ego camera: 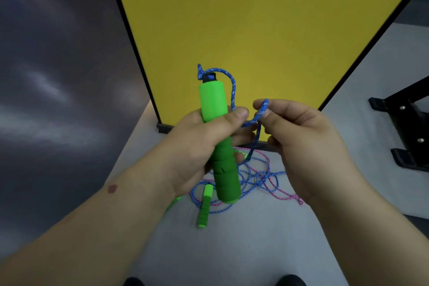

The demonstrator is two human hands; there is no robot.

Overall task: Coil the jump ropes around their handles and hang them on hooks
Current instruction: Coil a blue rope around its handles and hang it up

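— Progress so far, would you say?

— Barely begun, by my reading. The left hand point(199, 144) grips a green handle point(219, 141) upright around its middle, thumb pressed across the front. The blue rope point(233, 90) leaves the black cap at the top, arcs over to the right and comes down to the right hand point(299, 137), which pinches it between thumb and forefinger just beside the handle.

— Any turns on the handle yet?

— None that I can see. The foam is bare above and below the left hand. At most this looks like the first turn being set up.

— And the rest of the rope?

— It drops from the right hand to the floor point(232, 251), where it lies in a loose tangle with a pink rope point(283, 194). A second green handle point(204, 206) lies on the floor among the strands, and part of another green piece shows just behind the left wrist.

— So what remains?

— Nearly everything: winding the blue rope, dealing with the pink one, then hanging them. No hooks are visible; only a yellow panel point(255, 18) stands ahead.
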